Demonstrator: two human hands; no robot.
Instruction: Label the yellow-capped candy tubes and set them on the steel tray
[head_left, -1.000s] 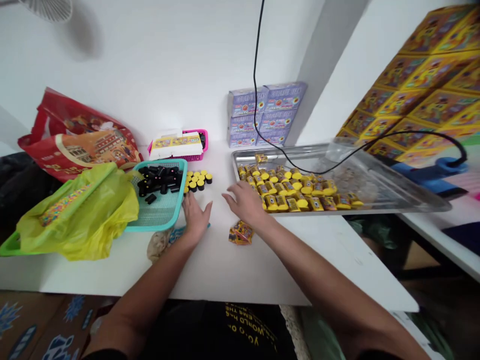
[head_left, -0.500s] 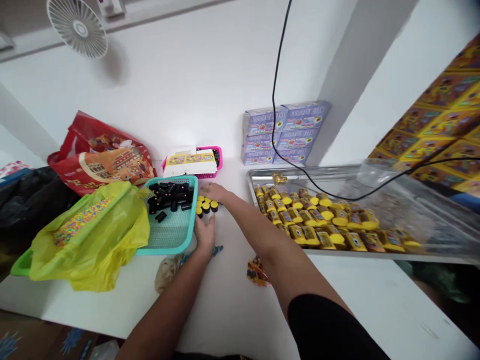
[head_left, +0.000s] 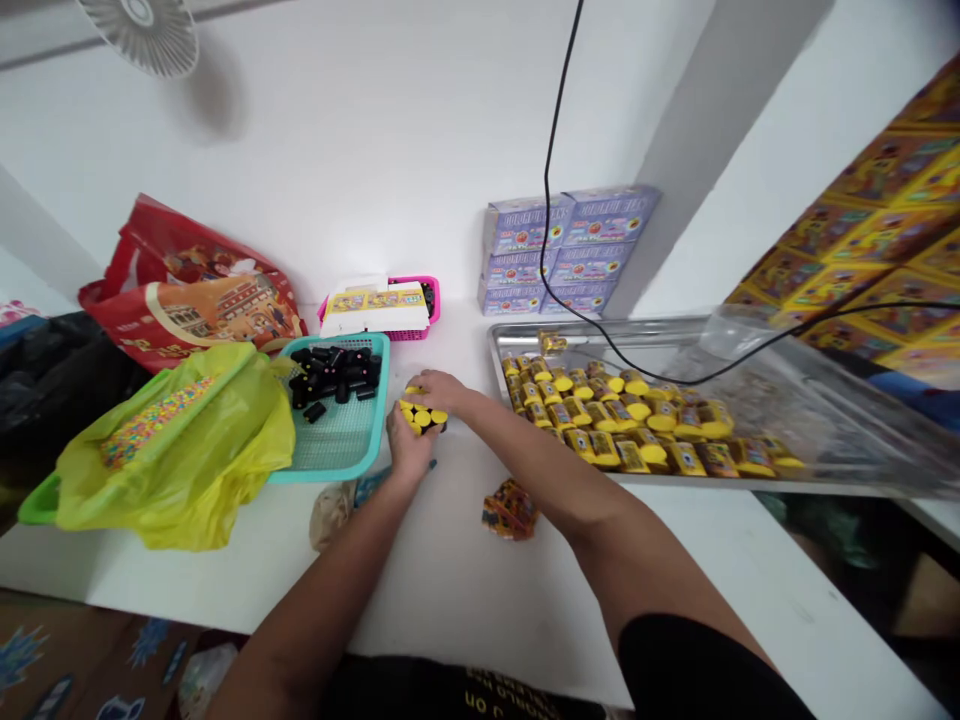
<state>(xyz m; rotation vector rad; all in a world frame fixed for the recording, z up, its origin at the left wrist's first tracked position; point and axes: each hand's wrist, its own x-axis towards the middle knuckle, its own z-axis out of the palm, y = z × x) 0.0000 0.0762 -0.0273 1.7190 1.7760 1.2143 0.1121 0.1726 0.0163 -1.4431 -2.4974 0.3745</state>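
At the teal mesh basket's (head_left: 330, 445) three o'clock on the tabletop (head_left: 465, 600), left hand (head_left: 410, 452) at seven o'clock and right hand (head_left: 442, 391) at one form a curved grip around yellow-topped black cylinders (head_left: 426, 416), where even, gentle pressure should keep them upright.

The left hand (head_left: 410, 452) and right hand (head_left: 441, 390) partly hid the yellow-topped pieces (head_left: 422, 416) between them — their count was unclear. The top edge cut off the fan (head_left: 146, 35) (the black cable (head_left: 547, 180) too) — and print on the orange packets (head_left: 510, 510) was blurred.

Red bag (head_left: 199, 295) below white fan (head_left: 150, 45), black cable (head_left: 547, 160) in front of purple boxes (head_left: 576, 258)
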